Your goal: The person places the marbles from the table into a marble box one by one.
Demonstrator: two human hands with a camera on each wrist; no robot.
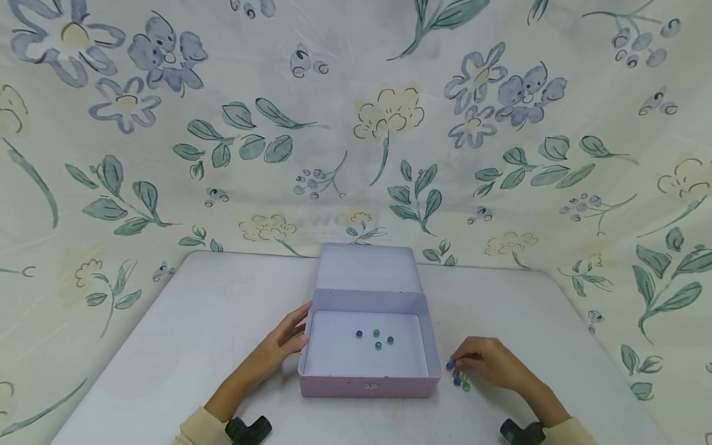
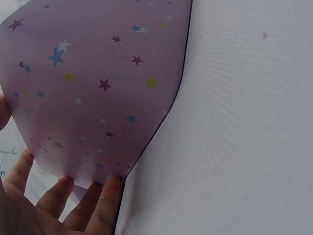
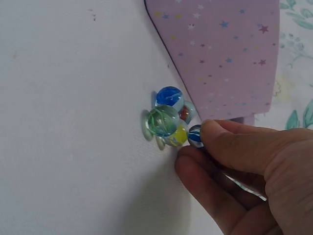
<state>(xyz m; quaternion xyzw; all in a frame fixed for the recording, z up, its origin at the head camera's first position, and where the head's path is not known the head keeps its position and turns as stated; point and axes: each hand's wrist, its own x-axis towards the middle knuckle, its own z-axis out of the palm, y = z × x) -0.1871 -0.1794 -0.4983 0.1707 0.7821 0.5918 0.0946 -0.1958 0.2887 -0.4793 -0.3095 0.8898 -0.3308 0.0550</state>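
A pink-sided tin box [image 1: 334, 388] stands on the table with its lid [image 1: 367, 267] tipped back. Inside lie several glass marbles, among them a blue marble [image 1: 358, 334] and a green marble [image 1: 378, 345]. My left hand [image 1: 276, 346] rests its spread fingertips against the box's left side, which has a star print. To the right of the box, my right hand [image 1: 492, 363] pinches a blue-striped marble [image 3: 194, 136] between thumb and fingers. Right beside that are a blue marble [image 3: 169, 98], a green-swirled marble [image 3: 162, 120], a yellow marble [image 3: 177, 134] and a reddish marble [image 3: 186, 113].
The white table [image 1: 222, 296] reaches out on both sides of the box. Behind it hangs a flower-printed cloth [image 1: 334, 179]. Dark wrist straps [image 1: 248, 430] sit near both sleeves.
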